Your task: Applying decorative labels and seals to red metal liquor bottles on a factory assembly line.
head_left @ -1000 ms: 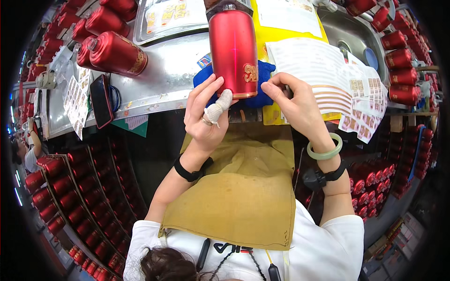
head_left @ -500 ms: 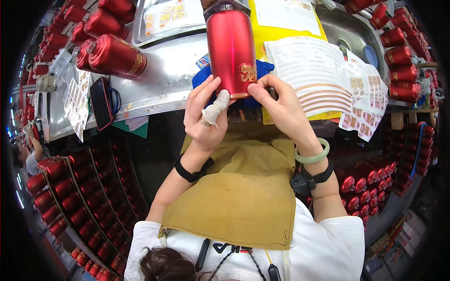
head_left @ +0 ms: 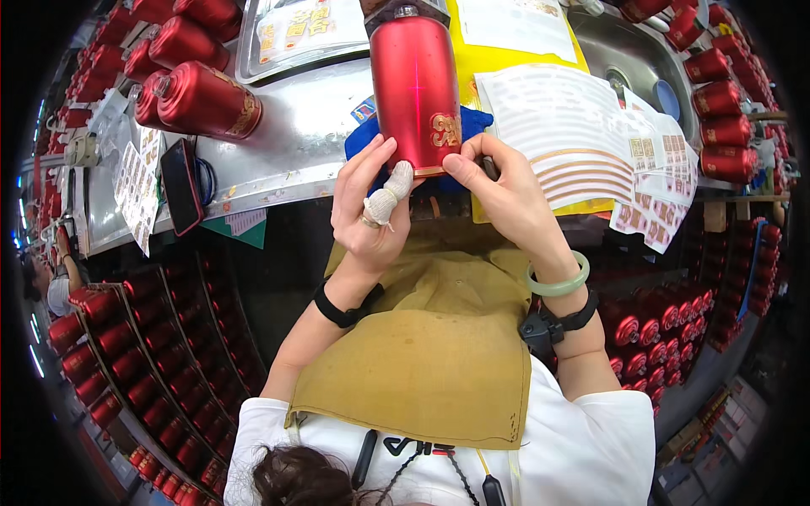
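Note:
A shiny red bottle lies on a blue cloth at the bench edge, its base toward me and its neck pointing away. Gold lettering marks its right side, and a thin gold band circles the base rim. My left hand grips the base from the left, its thumb wrapped in a white cloth sleeve. On the right, my right hand presses its thumb on the base rim with the fingers curled. Whether those fingers pinch anything else is hidden.
White sheets with curved gold strips and decal sheets lie on yellow sheeting at right, before a metal sink. Left are a metal tray, red bottles and a phone. Racks of red bottles flank me.
My right thumb has shifted very slightly left along the base rim, and the right wrist has moved a little left. The bottle and my left hand have barely moved.

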